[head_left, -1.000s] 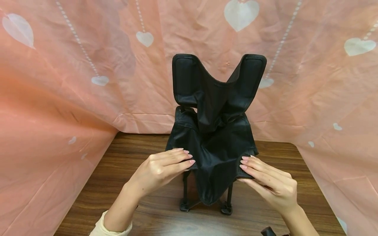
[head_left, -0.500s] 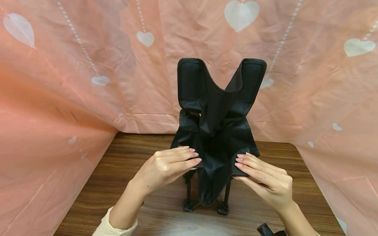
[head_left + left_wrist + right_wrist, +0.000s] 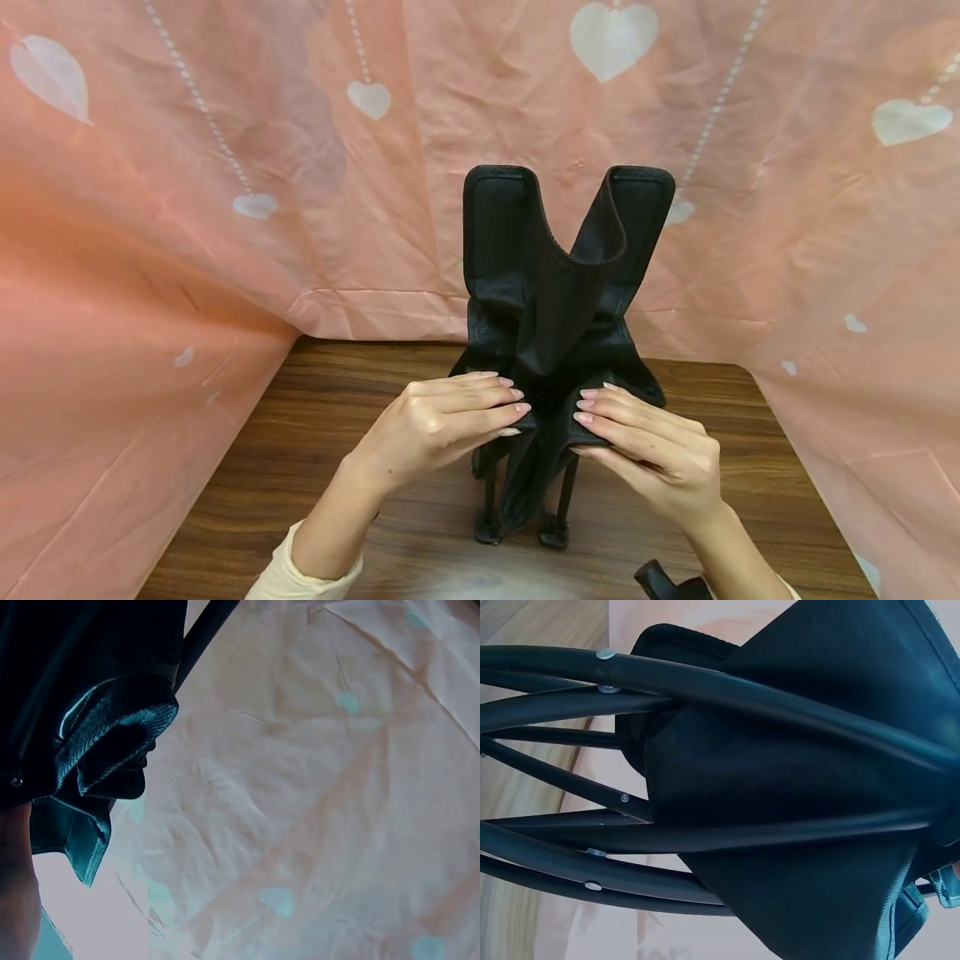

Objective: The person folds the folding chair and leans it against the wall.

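Note:
A small black folding chair (image 3: 498, 233) stands on the wooden tabletop, its fabric seat sagging between two raised back corners. My left hand (image 3: 442, 421) grips the seat's front left corner, fingers on top. The front right corner is held by my right hand (image 3: 656, 442), with the thumb underneath. Between the hands the seat fabric (image 3: 525, 492) folds downward, and the front legs stand close together. The right wrist view shows the crossed, riveted leg tubes (image 3: 780, 705) beneath the fabric. At the left wrist view's edge, part of my left hand (image 3: 16, 877) touches bunched black fabric (image 3: 120, 750).
A black tubular piece (image 3: 660, 579) lies at the front edge near my right forearm. Pink cloth (image 3: 360, 200) with white hearts encloses the brown wooden tabletop (image 3: 300, 433) at the back and on both sides.
Both hands have moved toward each other, bringing the seat's front corners and the legs closer together. The back corners have sunk lower and drawn nearer, and the middle fabric folds more sharply.

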`<state>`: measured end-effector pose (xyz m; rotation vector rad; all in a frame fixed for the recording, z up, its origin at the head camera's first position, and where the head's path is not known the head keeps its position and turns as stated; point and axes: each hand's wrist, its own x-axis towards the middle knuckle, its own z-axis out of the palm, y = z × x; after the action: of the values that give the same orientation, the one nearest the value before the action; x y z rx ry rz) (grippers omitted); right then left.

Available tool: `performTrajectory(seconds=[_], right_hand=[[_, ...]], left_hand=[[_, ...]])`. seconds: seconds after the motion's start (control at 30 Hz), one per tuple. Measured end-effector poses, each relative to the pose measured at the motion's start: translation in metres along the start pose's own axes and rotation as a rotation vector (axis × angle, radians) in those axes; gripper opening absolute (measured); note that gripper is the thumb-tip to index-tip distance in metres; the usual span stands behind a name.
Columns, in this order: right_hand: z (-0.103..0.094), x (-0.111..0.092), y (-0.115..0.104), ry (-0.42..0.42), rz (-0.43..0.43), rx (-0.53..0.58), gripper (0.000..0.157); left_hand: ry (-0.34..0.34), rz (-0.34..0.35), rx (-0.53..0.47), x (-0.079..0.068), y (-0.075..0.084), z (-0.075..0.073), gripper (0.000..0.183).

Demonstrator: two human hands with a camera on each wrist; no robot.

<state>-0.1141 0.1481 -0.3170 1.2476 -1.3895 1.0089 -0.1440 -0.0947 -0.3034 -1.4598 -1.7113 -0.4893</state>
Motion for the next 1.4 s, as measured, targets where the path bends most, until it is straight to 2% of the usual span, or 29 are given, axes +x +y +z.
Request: performTrajectory(seconds=[0.13, 0.37, 0.57, 0.83, 1.17, 1.4], right_hand=[[0.002, 0.001, 0.001, 0.006, 0.003, 0.021, 0.023], [0.006, -0.002, 0.004, 0.0, 0.005, 0.036, 0.022], [0.005, -0.003, 0.005, -0.013, 0.013, 0.068, 0.02], [0.005, -0.004, 0.007, -0.018, 0.025, 0.108, 0.019], [0.005, -0.006, 0.011, -0.024, 0.032, 0.153, 0.018], [0.005, -0.007, 0.01, -0.017, 0.026, 0.142, 0.019]], left_hand=[[0.053, 0.016, -0.009, 0.002, 0.0, 0.005, 0.02], [0.163, 0.029, -0.16, 0.002, -0.004, 0.012, 0.016], [0.176, -0.003, -0.232, 0.003, -0.004, 0.015, 0.019], [0.207, 0.012, -0.252, 0.006, -0.001, 0.02, 0.019], [0.198, 0.013, -0.255, 0.009, 0.001, 0.022, 0.019], [0.221, 0.022, -0.269, 0.007, 0.002, 0.025, 0.017]])
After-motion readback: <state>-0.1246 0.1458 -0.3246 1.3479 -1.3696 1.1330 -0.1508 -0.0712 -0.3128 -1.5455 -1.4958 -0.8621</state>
